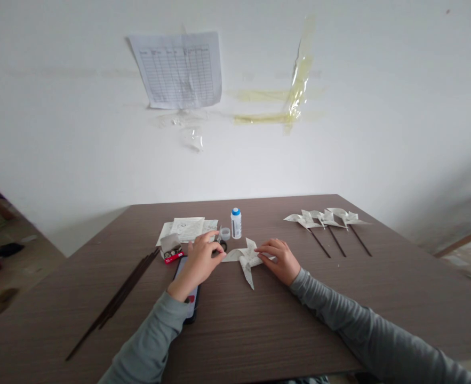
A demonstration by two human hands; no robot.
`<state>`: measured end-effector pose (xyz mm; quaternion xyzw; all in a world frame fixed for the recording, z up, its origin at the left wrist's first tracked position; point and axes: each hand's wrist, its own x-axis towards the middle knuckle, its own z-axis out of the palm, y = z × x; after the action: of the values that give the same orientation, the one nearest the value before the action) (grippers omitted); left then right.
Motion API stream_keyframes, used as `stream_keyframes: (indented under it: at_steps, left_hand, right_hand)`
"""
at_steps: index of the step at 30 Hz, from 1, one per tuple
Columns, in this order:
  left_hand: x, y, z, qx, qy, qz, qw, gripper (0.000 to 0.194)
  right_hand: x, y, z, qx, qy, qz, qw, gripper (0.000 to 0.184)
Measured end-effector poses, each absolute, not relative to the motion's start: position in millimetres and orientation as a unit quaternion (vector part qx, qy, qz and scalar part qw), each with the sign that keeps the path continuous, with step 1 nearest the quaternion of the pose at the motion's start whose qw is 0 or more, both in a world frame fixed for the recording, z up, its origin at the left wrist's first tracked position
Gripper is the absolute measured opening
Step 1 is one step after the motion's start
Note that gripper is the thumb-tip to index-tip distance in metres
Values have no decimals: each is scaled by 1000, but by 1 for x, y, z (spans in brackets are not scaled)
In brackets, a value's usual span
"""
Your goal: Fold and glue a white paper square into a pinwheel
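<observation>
A folded paper pinwheel [248, 260] with printed text lies on the brown table between my hands, with no stick visible on it. My right hand [280, 260] has its fingertips closed on the pinwheel's right side, near the centre. My left hand [201, 262] is at the left blade's tip, thumb and forefinger curled together in a pinch. Whether they hold that tip or something small cannot be made out. Beyond the left hand stand a white bottle with a blue cap [236, 224] and a small clear cup [225, 233]. A dark round object [223, 246] is partly hidden by the fingers.
Pinwheels on dark sticks [337, 240] lie at the right. Paper sheets [188, 228] and a small open red-and-white box [172, 249] are at the left back. A bundle of dark sticks [117, 298] lies at left. A phone [192, 306] is partly under my left arm.
</observation>
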<state>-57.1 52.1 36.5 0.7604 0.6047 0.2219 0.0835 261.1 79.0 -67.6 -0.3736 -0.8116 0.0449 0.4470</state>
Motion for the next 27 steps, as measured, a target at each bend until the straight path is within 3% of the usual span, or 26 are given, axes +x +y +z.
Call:
stream_keyframes:
  at_steps: [12, 18, 27]
  left_hand:
    - [-4, 39, 16, 777, 572, 217, 147, 21]
    - [-2, 34, 16, 773, 574, 225, 150, 20]
    - [0, 35, 9, 764, 570, 259, 155, 20]
  right_hand:
    - [246, 75, -67, -335, -825, 13, 455, 17]
    - [241, 73, -64, -338, -828, 35, 446, 5]
    - [236, 60, -45, -382, -808, 120, 432, 31]
